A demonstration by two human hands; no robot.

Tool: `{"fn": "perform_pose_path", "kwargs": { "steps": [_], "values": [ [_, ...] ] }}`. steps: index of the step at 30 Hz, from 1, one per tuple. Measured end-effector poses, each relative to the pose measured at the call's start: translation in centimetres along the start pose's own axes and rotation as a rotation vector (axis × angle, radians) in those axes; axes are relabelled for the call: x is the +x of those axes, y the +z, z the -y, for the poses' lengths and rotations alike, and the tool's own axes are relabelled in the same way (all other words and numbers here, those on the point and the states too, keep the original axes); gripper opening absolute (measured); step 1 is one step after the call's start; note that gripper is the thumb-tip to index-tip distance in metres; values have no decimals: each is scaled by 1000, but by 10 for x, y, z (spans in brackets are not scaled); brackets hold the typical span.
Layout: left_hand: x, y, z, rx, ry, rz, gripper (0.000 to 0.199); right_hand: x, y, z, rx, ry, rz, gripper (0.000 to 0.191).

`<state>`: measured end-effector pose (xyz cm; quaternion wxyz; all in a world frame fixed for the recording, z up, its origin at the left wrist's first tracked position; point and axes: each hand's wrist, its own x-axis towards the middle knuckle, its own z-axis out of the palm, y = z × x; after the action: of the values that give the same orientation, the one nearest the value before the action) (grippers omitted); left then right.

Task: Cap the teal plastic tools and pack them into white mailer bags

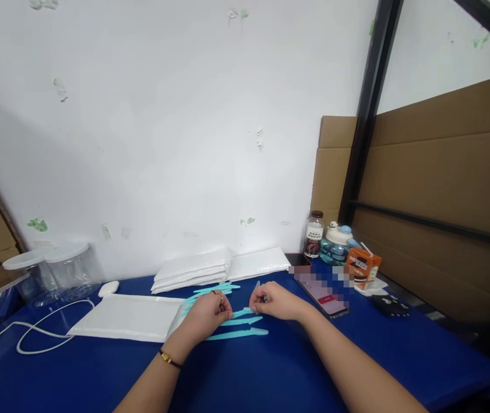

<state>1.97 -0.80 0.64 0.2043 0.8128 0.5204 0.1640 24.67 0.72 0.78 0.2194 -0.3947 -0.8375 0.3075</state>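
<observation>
Between my two hands stretches a thin turquoise eyebrow razor (241,313). My left hand (207,312) pinches its left part with thumb and fingertips. At its other end, the closed thumb and fingertips of my right hand (275,300) grip the tip. Just below, two more turquoise razors, a nearer one (245,333) and one above it (245,321), lie side by side on the blue table (245,378). Further turquoise razors (223,287) lie fanned out behind my left hand, partly hidden by it. A white padded mailer (128,317) lies flat left of my left hand.
Stacked white mailers (193,268) rest against the wall. At right are a phone (320,289), a brown-capped bottle (314,235), a blue jug (334,246), an orange drink carton (363,267) and a black case (389,306). Clear jars (73,272) and a white cable (40,328) occupy the left.
</observation>
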Motion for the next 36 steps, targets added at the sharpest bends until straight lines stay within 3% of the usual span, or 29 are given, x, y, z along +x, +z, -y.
{"fn": "perform_pose_path", "kwargs": {
  "steps": [3, 7, 10, 15, 20, 22, 29, 33, 36],
  "values": [
    [-3, -3, -1, -2, -26, 60, 18, -4, -9, -2, -25, 9, 2, 16],
    [-2, -4, 3, 41, 0, -2, 16, -12, -29, -12, -136, 76, -154, 17],
    [0, 0, 9, 52, 29, 46, 16, -17, -37, -19, -226, 121, -106, 17],
    [2, 3, 8, 151, 98, 80, 12, -13, -27, -18, -390, 214, -25, 15],
    [2, 2, -6, 368, 142, -3, 16, -6, -14, -12, -486, 246, -92, 9],
    [1, 2, -7, 358, 124, -15, 17, -4, -12, -15, -349, 225, -129, 10],
    [2, -6, 2, 1, 67, -75, 19, 2, -15, -18, 631, 122, -331, 16],
    [3, -8, 4, -95, 93, -132, 22, 4, -12, -9, 911, 102, -498, 26],
    [4, -6, 5, -153, 108, -150, 23, 5, -7, -4, 989, 91, -521, 29]
  ]
}}
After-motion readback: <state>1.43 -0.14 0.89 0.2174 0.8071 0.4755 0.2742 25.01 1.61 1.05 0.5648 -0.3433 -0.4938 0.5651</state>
